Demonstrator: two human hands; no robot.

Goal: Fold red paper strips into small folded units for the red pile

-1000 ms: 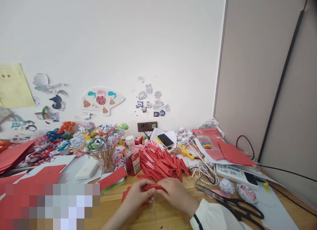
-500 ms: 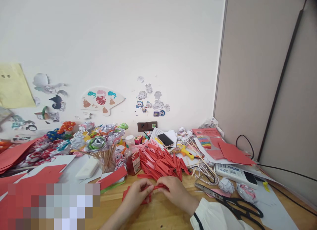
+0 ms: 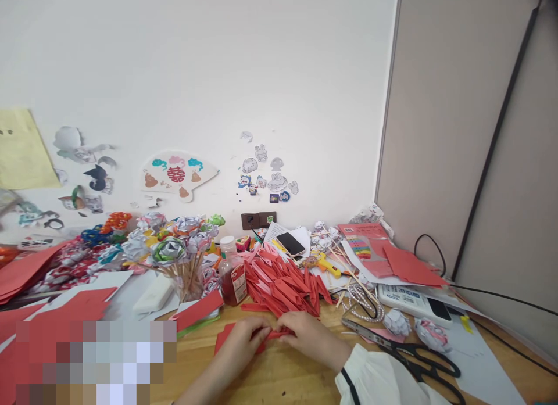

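Between my two hands, low in the middle of the head view, is a narrow folded strip of red paper (image 3: 275,334). My left hand (image 3: 247,339) pinches its left end, and my right hand (image 3: 304,337) has its fingers closed on the right end. Red paper sheets (image 3: 224,337) lie on the table under and beside my left hand. Just beyond both hands spreads a heap of folded red paper pieces (image 3: 283,283), some of them pink. My fingers hide part of the strip.
Black-handled scissors (image 3: 418,358) lie right of my right arm. Behind the hands stand a bottle of red liquid (image 3: 232,277) and a cup of wooden sticks (image 3: 190,280). A phone (image 3: 291,244), a yellow glue gun (image 3: 328,265) and crumpled paper balls (image 3: 396,322) lie farther right.
Both hands remain on the red strip, with a small shift of the fingers. A bit more of the strip shows between them. The view has moved slightly.
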